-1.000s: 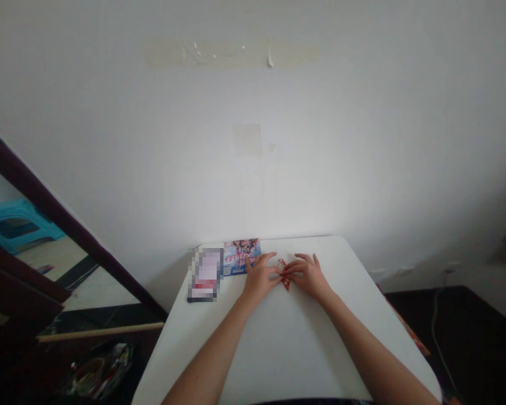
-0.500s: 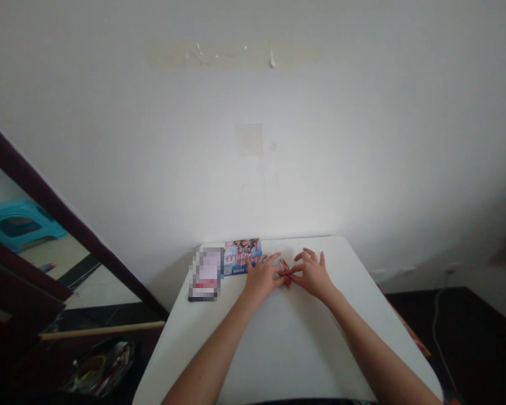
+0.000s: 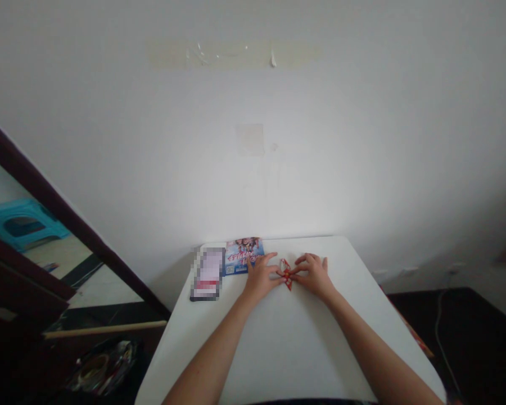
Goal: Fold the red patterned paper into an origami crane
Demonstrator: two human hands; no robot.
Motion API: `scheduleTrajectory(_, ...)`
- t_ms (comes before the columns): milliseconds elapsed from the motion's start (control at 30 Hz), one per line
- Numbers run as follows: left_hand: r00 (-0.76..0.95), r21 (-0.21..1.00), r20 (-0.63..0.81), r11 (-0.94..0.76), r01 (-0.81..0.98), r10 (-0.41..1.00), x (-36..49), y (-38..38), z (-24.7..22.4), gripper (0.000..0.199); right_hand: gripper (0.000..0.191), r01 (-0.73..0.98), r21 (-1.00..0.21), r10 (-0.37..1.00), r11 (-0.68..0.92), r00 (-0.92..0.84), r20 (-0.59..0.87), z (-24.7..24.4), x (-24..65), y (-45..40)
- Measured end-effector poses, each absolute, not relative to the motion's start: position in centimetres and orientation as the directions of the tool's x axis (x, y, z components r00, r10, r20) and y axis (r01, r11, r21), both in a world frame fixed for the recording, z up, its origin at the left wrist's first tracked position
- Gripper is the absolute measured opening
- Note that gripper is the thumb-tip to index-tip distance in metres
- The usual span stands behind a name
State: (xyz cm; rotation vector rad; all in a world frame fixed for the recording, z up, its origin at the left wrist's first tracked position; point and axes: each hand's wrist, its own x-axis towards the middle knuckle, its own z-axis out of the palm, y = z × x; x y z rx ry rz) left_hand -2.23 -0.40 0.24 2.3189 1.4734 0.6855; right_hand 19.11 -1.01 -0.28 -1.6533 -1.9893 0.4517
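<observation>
A small folded red-and-white paper piece [image 3: 288, 280] lies near the far part of the white table [image 3: 278, 349], one pointed end away from me and one toward me. From its left side, my left hand [image 3: 262, 277] pinches it between thumb and index finger. My right hand [image 3: 314, 275] grips the opposite side with its thumb and fingertips. The other fingers of both hands are raised or loosely bent. The fingertips hide the paper's side parts.
Left of my hands lie a blue printed booklet [image 3: 238, 259] and a phone [image 3: 208, 274] with a blurred screen. The table's far edge meets a white wall [image 3: 341, 140]. On the floor at left sits a dark bag [image 3: 103, 368]; a blue plastic stool [image 3: 23, 225] shows behind a dark frame.
Both hands stay on the paper, the right one turned slightly lower and flatter. The paper now looks more spread out, with its pointed ends plainer. The view has shifted slightly.
</observation>
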Motion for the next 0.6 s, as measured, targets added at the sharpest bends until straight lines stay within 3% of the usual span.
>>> scheduleTrajectory(333,0.320,0.424,0.150,-0.354,0.834,0.935,-2.14,-0.48,1.11,0.015,0.006,0.834,-0.519,0.978,0.188,-0.107,0.182,0.43,18.85,-1.25)
scheduleTrajectory(600,0.351,0.405,0.227,-0.415,0.814,0.909,-1.64,-0.80,0.35,0.012,0.007,0.832,-0.506,0.970,0.227,-0.146,0.194,0.08,19.09,-1.16)
